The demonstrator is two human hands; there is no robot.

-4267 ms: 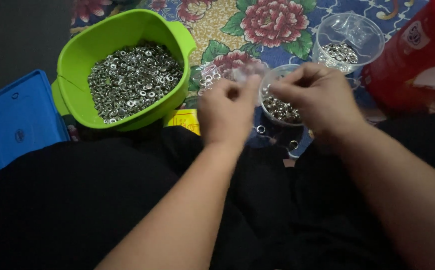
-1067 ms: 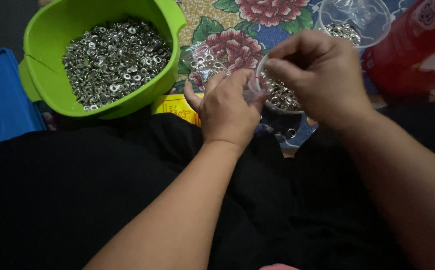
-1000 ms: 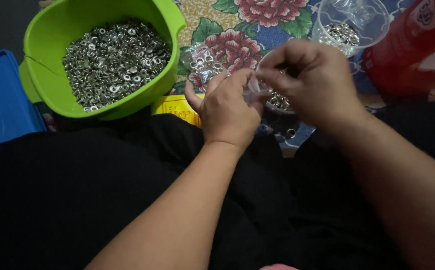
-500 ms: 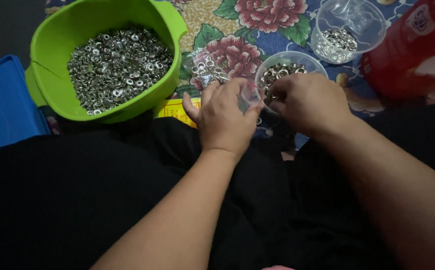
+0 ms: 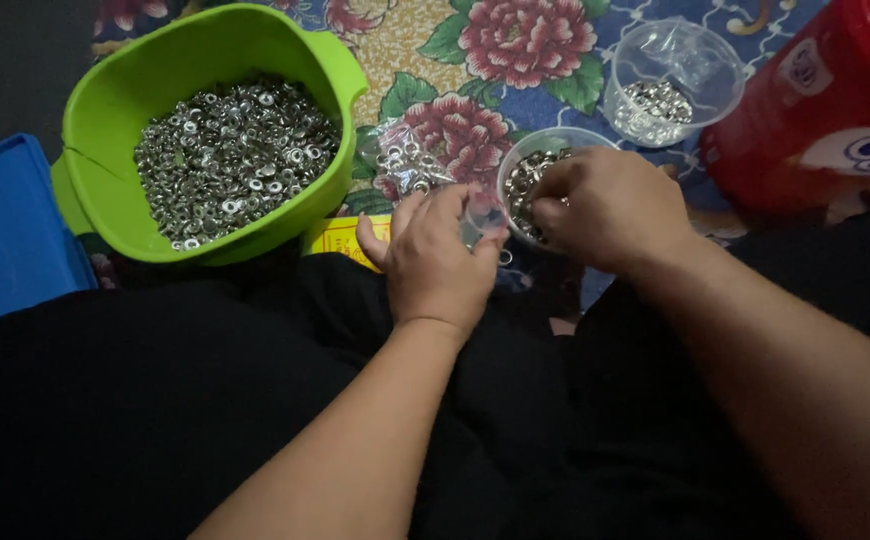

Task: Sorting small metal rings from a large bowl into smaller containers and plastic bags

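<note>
My left hand (image 5: pixel 435 262) holds a small clear plastic bag (image 5: pixel 482 215) between thumb and fingers, just left of a small clear bowl (image 5: pixel 551 143) of metal rings. My right hand (image 5: pixel 610 208) reaches into that bowl, its fingertips down among the rings; whether it pinches any is hidden. A filled clear bag of rings (image 5: pixel 407 163) lies on the floral cloth above my left hand. To the left stands a green tub (image 5: pixel 115 105) heaped with small silver rings (image 5: pixel 235 155).
A clear plastic cup (image 5: pixel 670 75) with some rings stands at the back right. A red container (image 5: pixel 825 110) is at the far right, a blue plastic lid (image 5: pixel 5 235) at the left. A yellow packet (image 5: pixel 340 237) peeks out beneath the tub. My dark-clothed lap fills the foreground.
My right hand came down from above the small bowl and now dips into it. My left hand keeps the small bag beside the bowl. The view shifted slightly.
</note>
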